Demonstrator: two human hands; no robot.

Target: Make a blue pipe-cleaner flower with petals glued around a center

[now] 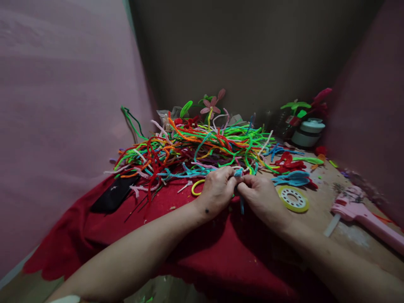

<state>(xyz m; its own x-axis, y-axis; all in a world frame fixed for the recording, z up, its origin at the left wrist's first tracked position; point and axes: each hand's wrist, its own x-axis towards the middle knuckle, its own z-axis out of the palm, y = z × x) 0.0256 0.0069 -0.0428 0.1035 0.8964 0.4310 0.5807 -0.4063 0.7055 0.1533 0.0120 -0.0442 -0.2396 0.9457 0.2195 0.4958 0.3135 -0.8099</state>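
My left hand (219, 189) and my right hand (263, 195) meet over the front of the table, fingertips nearly touching. Between them is a light-blue pipe cleaner (239, 173), pinched by both; one end hangs below the right fingers, and my fingers cover much of the rest. Just behind lies a big tangled pile of pipe cleaners (202, 145) in green, red, orange, blue and pink. Left of my left hand rests a yellow ring-shaped handle (193, 189), partly hidden. Close to my right hand are a yellow tape roll (293, 199) and blue looped pipe-cleaner pieces (292, 179).
A red cloth (151, 235) covers the table's front and left. A black pouch-like flat object (113, 195) lies left. On the right are a pink glue gun (350, 206) and red pipe-cleaner pieces (287, 163). A lidded jar (307, 134) stands by the back wall.
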